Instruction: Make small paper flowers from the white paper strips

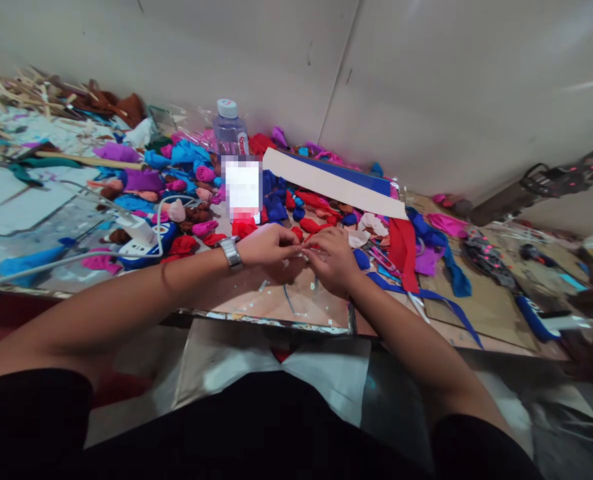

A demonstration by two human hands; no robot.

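Note:
My left hand, with a metal watch on its wrist, and my right hand meet over the table's front edge. Both have their fingers pinched together on a small red piece held between them; it is too small to name for sure. Just behind my hands lies a heap of small red, blue and pink cloth or paper buds. A strip of red cloth and a blue ribbon lie right of my right hand.
A plastic water bottle stands at the back by the wall. A white and blue board leans across the heap. A white power strip with cable lies at left, sticks far left, a glue gun and tools at right.

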